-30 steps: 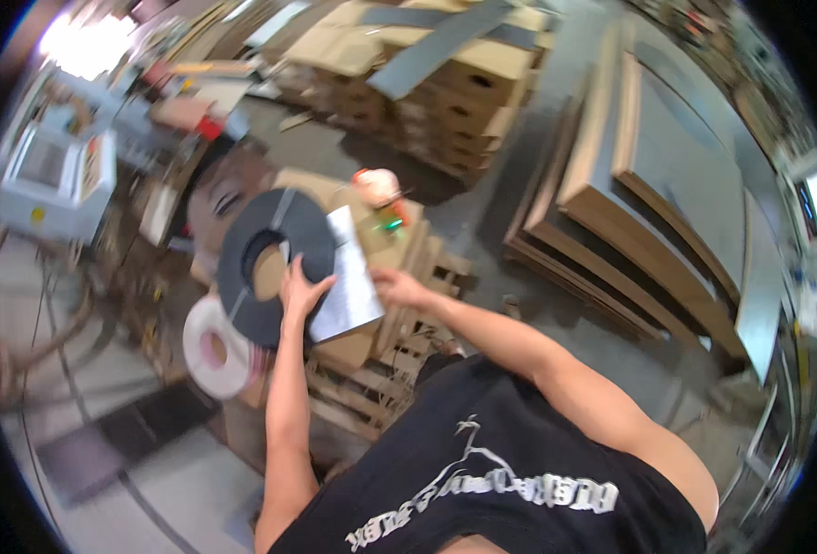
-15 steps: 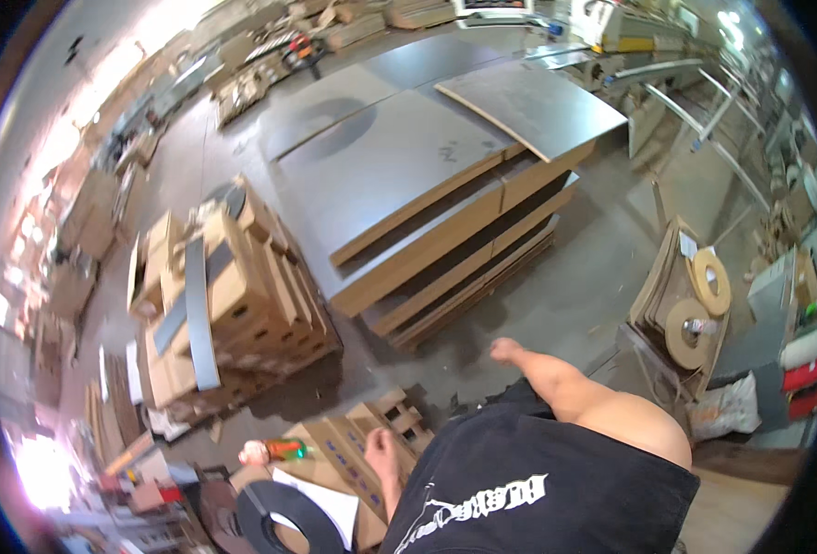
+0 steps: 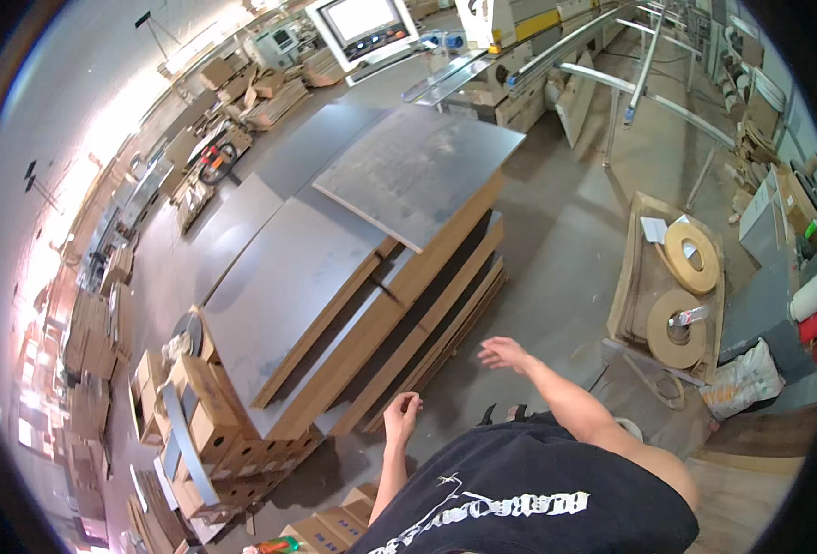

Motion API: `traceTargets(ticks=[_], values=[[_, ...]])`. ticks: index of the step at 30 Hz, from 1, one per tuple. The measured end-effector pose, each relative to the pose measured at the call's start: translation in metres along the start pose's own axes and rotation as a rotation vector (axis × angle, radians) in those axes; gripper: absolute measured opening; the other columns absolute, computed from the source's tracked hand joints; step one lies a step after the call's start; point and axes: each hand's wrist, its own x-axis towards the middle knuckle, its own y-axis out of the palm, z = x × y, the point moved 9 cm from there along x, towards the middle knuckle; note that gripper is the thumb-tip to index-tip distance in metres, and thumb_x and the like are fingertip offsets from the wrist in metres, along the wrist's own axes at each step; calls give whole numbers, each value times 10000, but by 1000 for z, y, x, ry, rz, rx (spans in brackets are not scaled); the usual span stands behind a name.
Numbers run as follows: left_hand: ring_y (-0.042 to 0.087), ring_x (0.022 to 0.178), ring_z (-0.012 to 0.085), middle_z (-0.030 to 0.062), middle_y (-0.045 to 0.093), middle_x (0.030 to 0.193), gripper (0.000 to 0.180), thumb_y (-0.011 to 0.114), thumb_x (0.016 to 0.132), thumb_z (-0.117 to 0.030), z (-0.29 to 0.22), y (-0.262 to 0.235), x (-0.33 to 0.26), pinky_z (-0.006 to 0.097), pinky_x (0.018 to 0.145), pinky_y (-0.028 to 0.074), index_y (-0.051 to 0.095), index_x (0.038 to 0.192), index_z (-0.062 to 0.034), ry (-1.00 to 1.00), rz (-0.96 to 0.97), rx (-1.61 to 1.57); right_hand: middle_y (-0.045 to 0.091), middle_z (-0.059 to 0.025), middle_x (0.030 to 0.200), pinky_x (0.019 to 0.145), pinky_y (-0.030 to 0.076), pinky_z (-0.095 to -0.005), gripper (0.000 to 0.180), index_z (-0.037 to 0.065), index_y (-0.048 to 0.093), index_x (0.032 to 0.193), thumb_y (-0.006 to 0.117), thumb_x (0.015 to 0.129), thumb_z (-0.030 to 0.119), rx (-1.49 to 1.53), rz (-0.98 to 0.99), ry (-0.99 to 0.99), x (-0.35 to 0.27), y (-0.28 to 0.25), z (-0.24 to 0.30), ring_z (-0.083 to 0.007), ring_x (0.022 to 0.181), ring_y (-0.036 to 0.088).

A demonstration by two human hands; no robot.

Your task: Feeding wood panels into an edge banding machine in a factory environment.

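Note:
My left hand (image 3: 402,417) is in the air beside the near edge of a stack of large grey-faced boards (image 3: 288,277), its fingers loosely bent and nothing visible in them. To the right, over the floor, my right hand (image 3: 504,354) has its fingers stretched and apart, holding nothing. Both hands look clear of the stack. A smaller grey panel (image 3: 417,166) lies askew on top of the boards, overhanging their right side.
Cardboard boxes (image 3: 207,397) with a grey strip (image 3: 179,443) over them stand left of the stack. At right, a tray-like holder (image 3: 632,277) bears tan rolls (image 3: 690,257) of edge banding. A machine's metal rails (image 3: 602,78) and a monitor (image 3: 362,23) are farther back.
My view has turned right and up, bringing the board stack closer. My left hand has risen away from the boxes near the lower edge; my right hand's fingers have spread.

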Motion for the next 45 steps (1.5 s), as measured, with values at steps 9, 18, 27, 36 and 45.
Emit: traceTargets(ticks=[9,18,27,36,45], values=[[711,873,196,122,728,1001,282,606,1015,-240,-93,104,137,315,782,577,638,1153,4,-142,49,-443,659,-125,1232,893,562,-384,598,65,508,1354,628,966,505,335,23,-373,57,-9,259,-235,1106,660],[693,996,283,177,707,1113,564,431,1049,-502,-126,134,256,406,870,575,531,1312,-13,-274,33,-953,680,-80,966,775,589,-319,209,-1,610,1076,640,990,188,266,-20,-374,116,-33,327,-184,824,686],[633,1142,337,192,638,1273,611,452,1025,-537,-193,209,359,477,961,535,511,1358,-28,-319,73,-1175,621,-32,896,734,535,-314,319,-6,604,1127,675,944,245,156,-393,-339,72,-274,418,-143,853,616],[575,1203,295,100,613,1290,422,654,939,-293,-233,331,416,495,1044,462,581,1294,-78,-560,-100,-1163,636,-32,858,779,445,-317,215,-18,664,939,615,926,191,90,-779,-472,64,-535,508,-144,857,569],[612,1158,328,129,636,1248,432,676,923,-203,-335,475,482,519,1012,485,554,1309,-51,-496,-22,-1205,672,-88,772,703,469,-359,288,-84,664,903,649,920,204,-345,-991,-373,67,-691,586,-168,744,603]])
